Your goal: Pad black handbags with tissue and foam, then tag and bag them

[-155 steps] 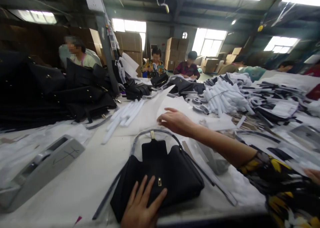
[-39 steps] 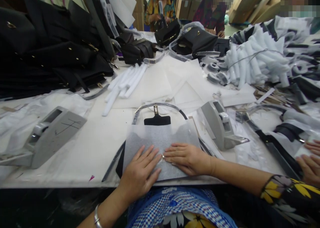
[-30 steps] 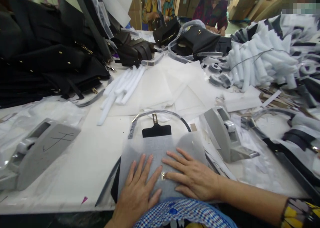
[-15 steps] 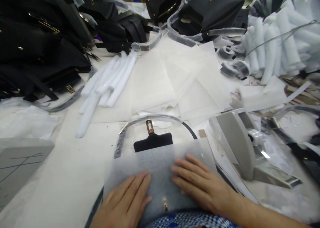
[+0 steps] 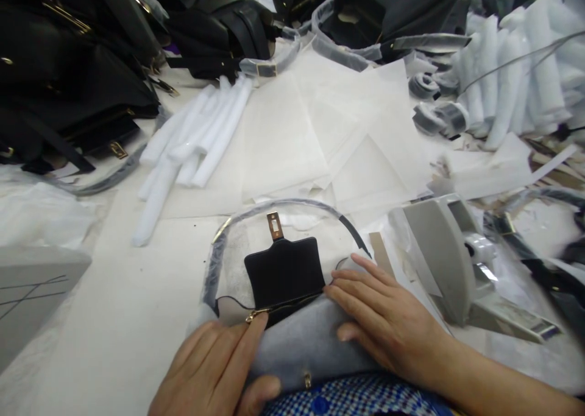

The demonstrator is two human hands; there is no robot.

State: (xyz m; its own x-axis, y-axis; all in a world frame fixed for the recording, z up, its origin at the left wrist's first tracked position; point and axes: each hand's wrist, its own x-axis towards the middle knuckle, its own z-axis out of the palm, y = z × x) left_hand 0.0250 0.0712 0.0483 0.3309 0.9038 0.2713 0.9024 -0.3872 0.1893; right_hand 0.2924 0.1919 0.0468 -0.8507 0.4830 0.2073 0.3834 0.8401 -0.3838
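A black handbag lies in front of me, its flap (image 5: 286, 268) spread flat away from me and tipped with a gold clasp plate (image 5: 273, 226). Translucent white paper (image 5: 306, 346) covers the near part of the bag. A gold zipper pull (image 5: 254, 315) shows at the paper's far left edge. My left hand (image 5: 212, 367) lies on the paper's left side, fingers extended beside the zipper pull and thumb apart. On the right side, my right hand (image 5: 384, 318) rests with fingers stretched over the paper's edge. The film-wrapped strap (image 5: 214, 276) arcs around the flap.
A grey tape dispenser (image 5: 439, 251) stands at the right. White foam rolls (image 5: 205, 133) and paper sheets (image 5: 283, 136) lie beyond the bag. Black bags (image 5: 64, 87) pile up at the back left, more white rolls (image 5: 507, 75) at the back right. A grey box (image 5: 36, 300) sits at left.
The paper's far edge has come toward me, uncovering more of the flap and the zipper. Both hands have shifted slightly, the right one up toward the paper's edge.
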